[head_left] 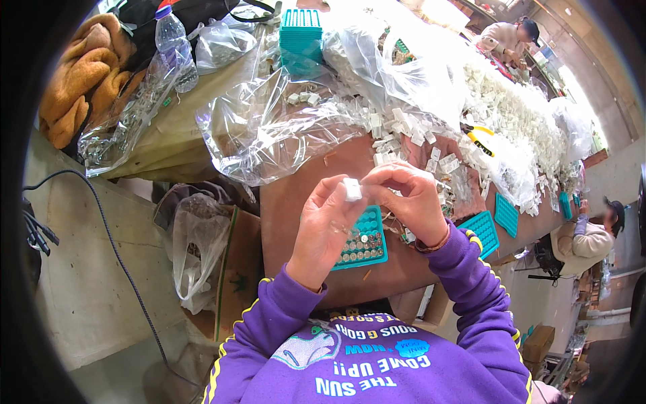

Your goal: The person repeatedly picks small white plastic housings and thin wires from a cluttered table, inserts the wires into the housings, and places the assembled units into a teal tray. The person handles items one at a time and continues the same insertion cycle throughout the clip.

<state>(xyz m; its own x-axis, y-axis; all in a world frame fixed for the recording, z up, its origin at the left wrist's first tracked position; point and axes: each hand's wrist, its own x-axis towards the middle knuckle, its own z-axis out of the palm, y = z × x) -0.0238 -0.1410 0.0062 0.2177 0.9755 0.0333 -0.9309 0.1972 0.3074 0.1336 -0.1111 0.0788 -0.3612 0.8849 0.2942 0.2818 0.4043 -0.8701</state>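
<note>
Blocky white piece [352,190] in left grip [324,221], round metallic pieces [360,255] in teal tray [371,219]

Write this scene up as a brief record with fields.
Left hand: holds a small white piece between its fingers
Right hand: fingers bent close by that piece; contact unclear
Below hands: teal tray, partly filled with round metallic parts
Beyond, right: heaped white parts; yellow-handled tool
Beyond, left: stacked teal trays; bottle

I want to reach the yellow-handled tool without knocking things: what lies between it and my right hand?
In the head view, loose white pieces lie scattered between your right hand and the yellow-handled tool.
</note>
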